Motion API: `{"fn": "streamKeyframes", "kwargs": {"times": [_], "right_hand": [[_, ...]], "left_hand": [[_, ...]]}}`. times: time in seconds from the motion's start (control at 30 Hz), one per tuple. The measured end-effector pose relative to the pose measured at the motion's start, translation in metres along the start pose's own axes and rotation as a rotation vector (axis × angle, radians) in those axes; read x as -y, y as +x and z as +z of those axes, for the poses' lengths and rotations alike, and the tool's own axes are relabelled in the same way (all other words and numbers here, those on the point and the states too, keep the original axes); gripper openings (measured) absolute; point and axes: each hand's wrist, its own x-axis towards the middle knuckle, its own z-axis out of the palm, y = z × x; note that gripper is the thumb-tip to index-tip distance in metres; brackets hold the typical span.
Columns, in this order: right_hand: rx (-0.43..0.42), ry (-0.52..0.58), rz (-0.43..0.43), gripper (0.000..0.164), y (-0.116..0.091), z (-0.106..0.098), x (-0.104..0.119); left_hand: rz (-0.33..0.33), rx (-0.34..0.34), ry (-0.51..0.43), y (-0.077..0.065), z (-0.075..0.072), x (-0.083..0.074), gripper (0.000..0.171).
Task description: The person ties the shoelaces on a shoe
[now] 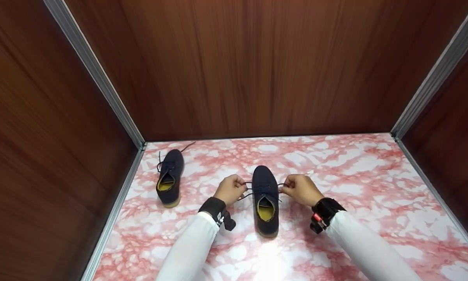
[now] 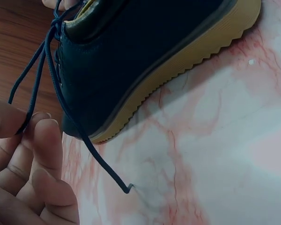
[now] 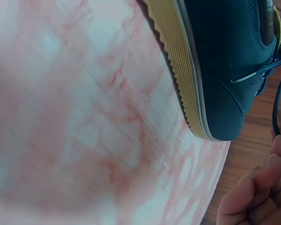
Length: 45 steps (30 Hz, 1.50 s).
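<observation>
A dark navy shoe [image 1: 266,224] with a yellow lining and tan sole stands on the table between both hands, its toe pointing away. My left hand [image 1: 231,189] pinches a loop of the blue shoelace [image 2: 36,89] between thumb and fingertip, to the left of the shoe. On the other side my right hand [image 1: 301,189] pinches another lace loop [image 3: 277,110]. Both loops run taut from a knot over the shoe's tongue. One loose lace end [image 2: 107,169] hangs toward the table on the left; a second lace end [image 3: 245,78] lies across the shoe's right side.
Another navy shoe [image 1: 170,171] stands at the table's left, its laces straggling outward. The pink and white marbled table [image 1: 359,175] is bounded by brown wood panels [image 1: 234,70] at the back and on both sides, with metal strips [image 1: 101,74] at the corners.
</observation>
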Motion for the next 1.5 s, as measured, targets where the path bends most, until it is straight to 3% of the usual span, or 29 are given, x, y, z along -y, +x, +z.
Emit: {"fn": "streamKeyframes", "kwargs": {"times": [0.2, 0.37, 0.63, 0.9, 1.17, 1.27, 1.4, 1.5], "right_hand": [[-0.016, -0.114, -0.112, 0.031, 0.0, -0.003, 0.006], [-0.055, -0.17, -0.128, 0.034, 0.001, -0.004, 0.007], [-0.149, -0.182, -0.072, 0.046, 0.001, -0.004, 0.002], [-0.228, -0.175, 0.104, 0.045, -0.001, -0.003, -0.002], [-0.11, -0.031, 0.227, 0.05, -0.006, -0.004, -0.017], [-0.011, 0.008, 0.231, 0.038, -0.008, -0.004, -0.023], [0.182, 0.051, 0.124, 0.018, -0.011, 0.001, -0.03], [0.268, 0.134, 0.023, 0.019, -0.014, 0.006, -0.031]], "left_hand": [[0.031, -0.001, 0.053, 0.0, 0.0, -0.004, 0.008], [0.048, 0.008, 0.065, 0.0, 0.0, -0.004, 0.006], [0.034, 0.001, 0.082, 0.0, -0.001, -0.005, 0.008], [0.021, -0.003, 0.106, 0.0, -0.001, -0.002, 0.007], [0.017, -0.003, 0.083, -0.001, -0.001, -0.003, 0.006], [0.014, -0.003, 0.081, 0.0, -0.002, -0.003, 0.007], [0.015, -0.004, 0.087, 0.0, -0.002, -0.003, 0.007], [0.021, -0.003, 0.089, -0.001, -0.001, -0.004, 0.007]]}}
